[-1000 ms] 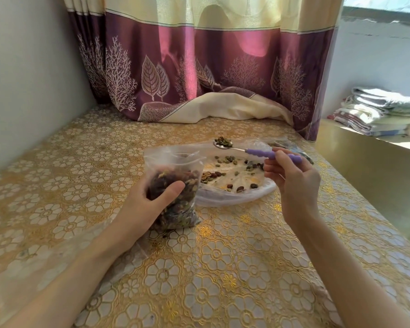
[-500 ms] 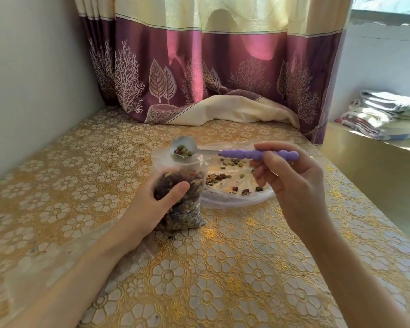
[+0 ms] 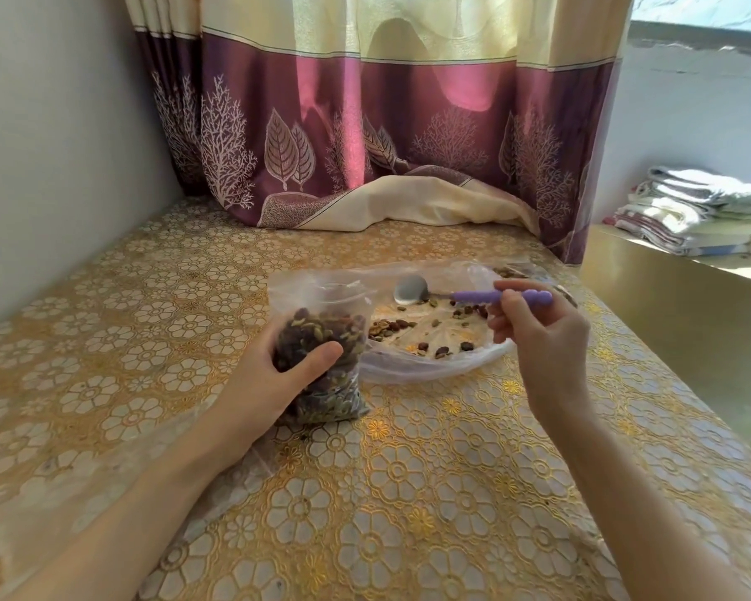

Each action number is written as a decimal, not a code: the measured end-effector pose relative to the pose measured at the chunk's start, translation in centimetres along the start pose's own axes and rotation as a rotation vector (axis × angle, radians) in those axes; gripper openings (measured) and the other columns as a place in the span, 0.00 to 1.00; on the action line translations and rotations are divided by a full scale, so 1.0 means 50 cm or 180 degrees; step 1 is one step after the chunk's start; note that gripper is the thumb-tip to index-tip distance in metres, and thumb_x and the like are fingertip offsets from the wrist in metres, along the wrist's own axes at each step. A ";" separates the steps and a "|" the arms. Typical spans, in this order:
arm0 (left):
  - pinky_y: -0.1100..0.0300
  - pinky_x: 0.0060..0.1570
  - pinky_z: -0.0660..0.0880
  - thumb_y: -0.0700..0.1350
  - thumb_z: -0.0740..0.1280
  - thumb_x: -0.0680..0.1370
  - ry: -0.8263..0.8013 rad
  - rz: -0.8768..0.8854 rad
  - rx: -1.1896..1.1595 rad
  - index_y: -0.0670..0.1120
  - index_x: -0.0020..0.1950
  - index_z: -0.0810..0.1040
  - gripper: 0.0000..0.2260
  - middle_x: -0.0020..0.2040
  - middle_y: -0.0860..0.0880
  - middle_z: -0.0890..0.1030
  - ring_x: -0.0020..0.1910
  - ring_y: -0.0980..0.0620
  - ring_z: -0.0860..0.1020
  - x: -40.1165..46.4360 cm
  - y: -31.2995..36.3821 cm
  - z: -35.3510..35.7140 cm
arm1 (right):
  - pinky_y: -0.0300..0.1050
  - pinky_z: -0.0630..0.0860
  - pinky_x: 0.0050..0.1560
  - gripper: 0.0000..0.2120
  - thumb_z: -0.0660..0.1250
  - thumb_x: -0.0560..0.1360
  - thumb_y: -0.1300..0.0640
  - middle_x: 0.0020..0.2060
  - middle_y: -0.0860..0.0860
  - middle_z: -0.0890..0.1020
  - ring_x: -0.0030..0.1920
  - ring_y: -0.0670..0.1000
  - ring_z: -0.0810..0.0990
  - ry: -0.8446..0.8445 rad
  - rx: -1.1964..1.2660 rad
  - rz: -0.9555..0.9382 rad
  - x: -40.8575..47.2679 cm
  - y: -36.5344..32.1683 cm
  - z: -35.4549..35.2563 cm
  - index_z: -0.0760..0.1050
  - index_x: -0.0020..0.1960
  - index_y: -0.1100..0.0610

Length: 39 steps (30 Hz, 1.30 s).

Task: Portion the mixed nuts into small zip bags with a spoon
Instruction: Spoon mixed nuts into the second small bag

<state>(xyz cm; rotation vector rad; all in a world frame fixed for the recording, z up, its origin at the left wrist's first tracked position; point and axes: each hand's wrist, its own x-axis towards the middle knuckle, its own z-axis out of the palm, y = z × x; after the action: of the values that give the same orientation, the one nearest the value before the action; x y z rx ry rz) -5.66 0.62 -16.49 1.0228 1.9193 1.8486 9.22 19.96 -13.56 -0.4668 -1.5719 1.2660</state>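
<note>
Here, a small zip bag (image 3: pixel 321 353) is held upright at the centre of the frame, with its base resting on the flowered tablecloth (image 3: pixel 408 492). It is gripped by the left hand (image 3: pixel 274 379), whose thumb is pressed across the front while the fingers are wrapped round the far side. The bag is filled well over half with mixed nuts (image 3: pixel 317 340), and its mouth is left open at the top. Just right of the bag, a spoon (image 3: pixel 473 293) with a purple handle is held level by the right hand (image 3: pixel 538 340); the handle is pinched between the thumb and the curled fingers. The metal bowl of the spoon is seen empty and is pointed toward the left of the frame, hovering above a large clear bag (image 3: pixel 430 366) that is spread flat on the cloth. Only scattered nuts are left on that large bag, mostly in 1 loose patch beside the small bag. In the upper half of the frame a purple and cream curtain (image 3: pixel 365 123) is draped onto the cloth. At the right edge, folded towels (image 3: pixel 703 210) are stacked on a ledge.
</note>
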 end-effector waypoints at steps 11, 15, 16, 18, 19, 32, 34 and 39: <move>0.76 0.37 0.72 0.57 0.71 0.64 -0.0065 0.0082 0.0106 0.72 0.44 0.75 0.13 0.45 0.66 0.81 0.45 0.67 0.79 0.001 -0.002 -0.003 | 0.60 0.75 0.34 0.11 0.63 0.75 0.66 0.29 0.43 0.82 0.33 0.64 0.75 -0.0164 -0.0806 -0.0082 -0.003 0.028 -0.005 0.76 0.41 0.51; 0.77 0.37 0.72 0.58 0.71 0.62 -0.0050 0.0100 0.0123 0.75 0.42 0.74 0.14 0.44 0.68 0.80 0.44 0.69 0.78 0.001 0.003 -0.001 | 0.39 0.74 0.31 0.09 0.62 0.76 0.67 0.29 0.41 0.82 0.31 0.45 0.76 -0.0446 -0.0451 0.0177 -0.008 0.033 0.006 0.77 0.44 0.56; 0.77 0.37 0.72 0.59 0.70 0.61 -0.0048 0.0095 0.0121 0.75 0.42 0.74 0.14 0.44 0.69 0.80 0.44 0.70 0.78 0.000 0.004 -0.001 | 0.37 0.74 0.30 0.08 0.62 0.76 0.68 0.29 0.42 0.83 0.30 0.43 0.75 -0.0529 -0.0336 0.0250 -0.010 0.033 0.009 0.77 0.44 0.58; 0.77 0.36 0.72 0.60 0.70 0.61 -0.0046 0.0069 0.0130 0.75 0.42 0.73 0.14 0.44 0.70 0.79 0.44 0.71 0.77 -0.001 0.007 -0.001 | 0.35 0.74 0.30 0.08 0.62 0.76 0.69 0.29 0.45 0.83 0.29 0.43 0.75 -0.0670 -0.0147 0.0412 -0.014 0.034 0.015 0.77 0.45 0.59; 0.77 0.36 0.72 0.60 0.70 0.61 -0.0043 0.0055 0.0117 0.74 0.43 0.74 0.14 0.43 0.71 0.79 0.44 0.71 0.77 -0.002 0.007 0.000 | 0.35 0.74 0.30 0.08 0.62 0.76 0.69 0.29 0.46 0.83 0.30 0.44 0.76 -0.0724 -0.0072 0.0507 -0.015 0.034 0.017 0.77 0.45 0.60; 0.76 0.37 0.73 0.60 0.70 0.60 0.0030 -0.0010 0.0093 0.64 0.51 0.73 0.20 0.46 0.63 0.81 0.45 0.70 0.78 -0.003 0.010 0.001 | 0.35 0.74 0.29 0.07 0.63 0.76 0.67 0.27 0.51 0.81 0.29 0.47 0.75 -0.0271 0.0678 0.1285 -0.007 0.019 0.015 0.78 0.42 0.62; 0.74 0.39 0.74 0.62 0.69 0.60 0.0027 -0.0022 0.0147 0.62 0.54 0.73 0.23 0.49 0.60 0.80 0.46 0.67 0.78 -0.002 0.009 0.001 | 0.35 0.74 0.29 0.07 0.63 0.76 0.67 0.27 0.52 0.81 0.29 0.47 0.75 -0.0203 0.0763 0.1310 -0.003 0.015 0.016 0.78 0.43 0.63; 0.77 0.35 0.72 0.59 0.69 0.61 0.0042 -0.0091 0.0158 0.64 0.49 0.71 0.18 0.47 0.62 0.78 0.44 0.70 0.77 -0.002 0.013 0.005 | 0.34 0.75 0.30 0.05 0.63 0.76 0.66 0.30 0.54 0.80 0.29 0.47 0.77 -0.0142 0.1008 0.1124 0.014 -0.017 0.019 0.78 0.45 0.64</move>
<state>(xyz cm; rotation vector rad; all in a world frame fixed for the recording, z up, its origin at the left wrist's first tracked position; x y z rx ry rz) -5.24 0.68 -15.91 0.9952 1.9861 1.8053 8.37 19.73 -12.44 -0.5287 -1.3267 1.7717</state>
